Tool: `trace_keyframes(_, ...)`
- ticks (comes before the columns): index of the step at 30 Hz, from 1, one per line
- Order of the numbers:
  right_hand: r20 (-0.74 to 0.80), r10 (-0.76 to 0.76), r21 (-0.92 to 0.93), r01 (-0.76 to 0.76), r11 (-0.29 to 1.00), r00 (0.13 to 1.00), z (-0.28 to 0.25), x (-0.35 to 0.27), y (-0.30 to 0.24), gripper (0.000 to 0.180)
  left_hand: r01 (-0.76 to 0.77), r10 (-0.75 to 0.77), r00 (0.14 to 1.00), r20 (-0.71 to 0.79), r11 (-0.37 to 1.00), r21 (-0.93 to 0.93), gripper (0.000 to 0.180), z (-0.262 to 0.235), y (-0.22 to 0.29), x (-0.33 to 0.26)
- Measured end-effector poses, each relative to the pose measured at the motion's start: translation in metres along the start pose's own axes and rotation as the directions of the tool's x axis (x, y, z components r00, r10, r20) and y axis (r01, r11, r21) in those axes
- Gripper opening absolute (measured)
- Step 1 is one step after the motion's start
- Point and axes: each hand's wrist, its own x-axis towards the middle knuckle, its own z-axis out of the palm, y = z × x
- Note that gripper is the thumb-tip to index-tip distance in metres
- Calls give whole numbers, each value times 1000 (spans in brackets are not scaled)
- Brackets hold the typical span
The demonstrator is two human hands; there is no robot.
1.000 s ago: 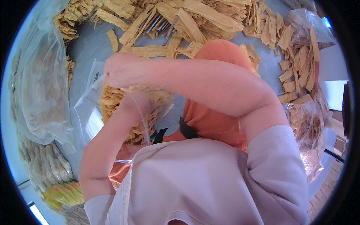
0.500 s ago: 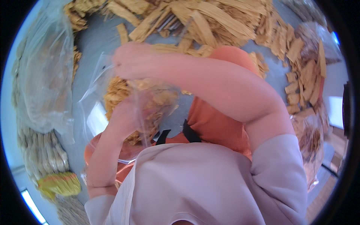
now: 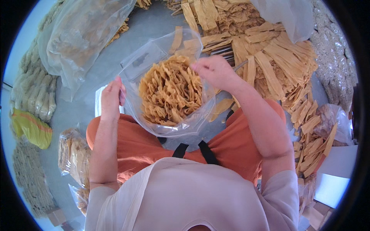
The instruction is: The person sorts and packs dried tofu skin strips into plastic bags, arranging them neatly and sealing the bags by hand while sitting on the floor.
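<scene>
A clear plastic bag stands between my knees with its mouth wide open. Packed inside are wrinkled, yellow-brown dried strips that look like tofu skin, their folded edges facing up. My left hand is closed on the left rim of the bag. On the opposite side, my right hand pinches the right rim, its fingers close to the strips. A flap of the bag spreads toward the far side, over the grey floor and a few loose pieces.
A large heap of flat tan strips lies far right, with shorter pieces trailing down the right side. At the far left rests a big translucent bag. Bundled clear packs, a yellow-green bag and filled bags line the left.
My right arm has swung back from across the bag to its right rim. My left hand has come out from the strips to the left rim. The bag now faces up, spread open.
</scene>
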Motion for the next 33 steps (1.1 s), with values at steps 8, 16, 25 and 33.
trace_keyframes(8,191,389,236,-427,873,901,-40,-3,1,38,19,-9,977,211,999,-48,38,21,20,0)
trace_keyframes(16,-280,147,-264,-223,938,949,-10,-48,-37,25,240,-245,943,226,970,50,35,-16,-7,5)
trace_keyframes(25,546,-347,-242,540,806,763,58,-128,-102,24,104,-170,960,224,954,280,37,-24,-10,-2)
trace_keyframes(33,-103,-541,-466,440,767,834,41,-27,-127,27,-65,29,989,143,964,256,48,-62,-40,-67)
